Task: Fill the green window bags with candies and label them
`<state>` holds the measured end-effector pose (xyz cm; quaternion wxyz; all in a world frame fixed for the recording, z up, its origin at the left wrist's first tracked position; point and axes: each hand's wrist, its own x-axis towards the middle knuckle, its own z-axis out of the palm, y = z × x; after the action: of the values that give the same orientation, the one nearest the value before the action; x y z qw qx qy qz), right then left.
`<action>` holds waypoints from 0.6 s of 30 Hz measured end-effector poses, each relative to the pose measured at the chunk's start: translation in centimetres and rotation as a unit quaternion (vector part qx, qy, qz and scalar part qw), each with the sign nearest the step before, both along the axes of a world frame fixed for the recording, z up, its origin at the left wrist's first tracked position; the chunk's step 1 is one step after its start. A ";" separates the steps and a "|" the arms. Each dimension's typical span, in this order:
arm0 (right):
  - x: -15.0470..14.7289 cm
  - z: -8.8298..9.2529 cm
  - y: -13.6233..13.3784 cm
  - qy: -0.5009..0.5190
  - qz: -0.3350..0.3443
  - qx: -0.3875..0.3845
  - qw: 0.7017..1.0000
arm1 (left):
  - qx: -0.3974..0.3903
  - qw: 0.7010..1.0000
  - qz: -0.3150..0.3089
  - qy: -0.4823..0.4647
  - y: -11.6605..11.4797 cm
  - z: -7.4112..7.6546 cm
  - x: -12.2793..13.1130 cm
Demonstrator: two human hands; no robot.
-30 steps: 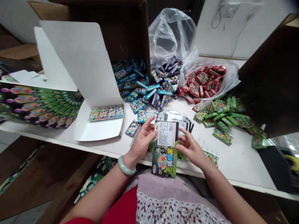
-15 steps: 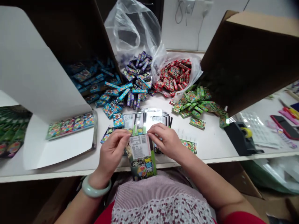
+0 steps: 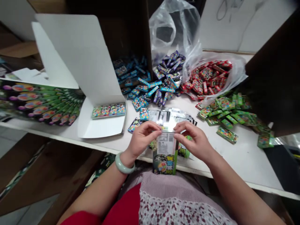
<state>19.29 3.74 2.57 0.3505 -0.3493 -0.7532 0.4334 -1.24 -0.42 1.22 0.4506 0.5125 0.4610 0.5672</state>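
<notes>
1. At the front edge of the white worktable [image 3: 243, 162], my left hand [image 3: 142, 143] and right hand [image 3: 193, 140] hold a flat green candy carton [image 3: 165, 153] upright.
2. Both grips pinch its upper edges.
3. Handling: judged light, thin paperboard, easily creased; take hold by the edges.
</notes>
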 end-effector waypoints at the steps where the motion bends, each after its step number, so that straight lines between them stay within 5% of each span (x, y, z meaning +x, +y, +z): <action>1: -0.3 0.3 0.0 -0.006 -0.008 -0.010 1.000 | -0.016 1.000 0.005 -0.013 0.0 0.1 0.0; 7: -1.8 1.6 0.6 -0.049 -0.009 -0.086 0.995 | -0.050 0.998 0.001 -0.035 0.4 0.3 -0.2; 13: -1.1 0.9 -0.1 -0.080 0.045 0.052 0.994 | 0.021 0.997 -0.070 -0.021 -0.4 -0.6 -1.7; 18: -0.9 -1.1 -1.4 -0.052 0.004 0.148 0.988 | 0.029 0.998 -0.062 -0.004 -0.8 -1.8 -1.6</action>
<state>18.38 2.31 1.47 0.3569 -0.3131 -0.8276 0.2996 -2.84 -1.25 -0.61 0.4716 0.5508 0.4102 0.5530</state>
